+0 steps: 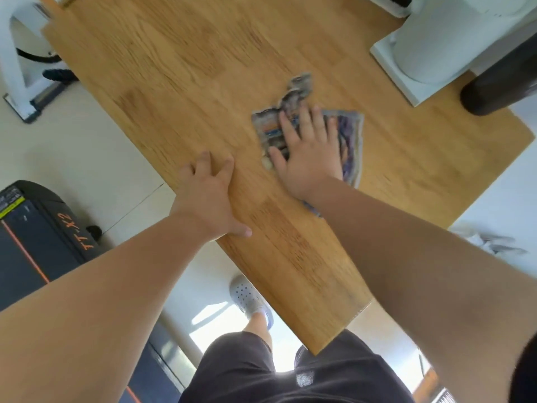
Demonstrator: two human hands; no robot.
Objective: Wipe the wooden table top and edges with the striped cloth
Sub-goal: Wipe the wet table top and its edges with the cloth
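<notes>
The wooden table [186,71] runs diagonally from the upper left to its near corner in front of my legs. A crumpled striped cloth [350,141], grey, blue and orange, lies on the top right of centre. My right hand [308,152] presses flat on the cloth with fingers spread, covering its middle. My left hand [207,196] rests at the table's left edge, fingers on the top and thumb pointing right, holding nothing.
A white machine base [421,48] stands on the table's far right corner, with a dark round object [499,82] beside it. On the floor are a black treadmill [32,237] at left and white frame legs [17,68] at upper left.
</notes>
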